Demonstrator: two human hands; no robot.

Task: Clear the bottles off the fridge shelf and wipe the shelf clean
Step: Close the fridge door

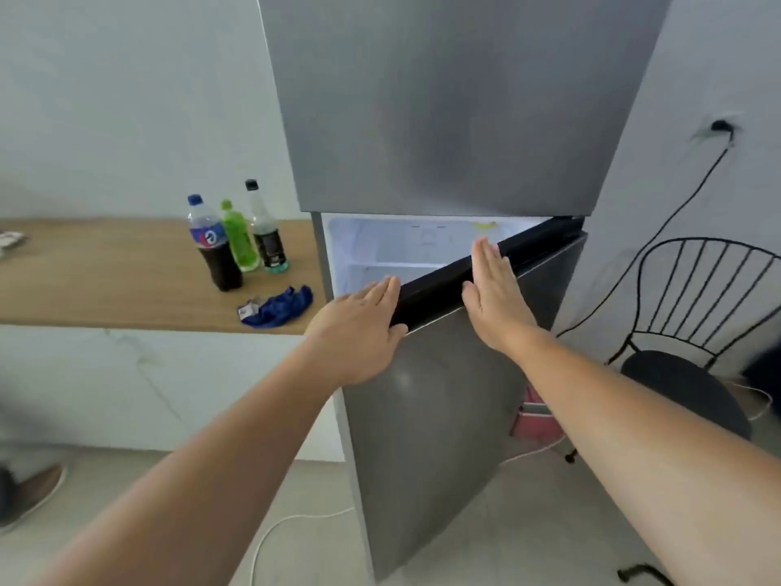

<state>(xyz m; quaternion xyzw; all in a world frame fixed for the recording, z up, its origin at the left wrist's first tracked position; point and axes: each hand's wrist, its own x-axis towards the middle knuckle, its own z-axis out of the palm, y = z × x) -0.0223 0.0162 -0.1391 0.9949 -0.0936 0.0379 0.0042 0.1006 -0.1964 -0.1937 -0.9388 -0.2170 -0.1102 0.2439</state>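
White walls and a pale floor frame the fridge, and both my palms lie flat on its lower door (pixel 439 416). My left hand (pixel 359 327) presses near the door's free top corner, fingers (pixel 380 289) straight and together, gripping nothing; my right hand (pixel 492 298) rests further along the dark top edge, fingers likewise flat. That edge runs away to my right toward the hinge, leaving a wedge of gap; the shelf (pixel 401 266) behind looks bare. Three bottles (pixel 236 243) stand on the wooden counter (pixel 105 281) to my left, a blue cloth (pixel 279 308) just beside them, nearer my left hand.
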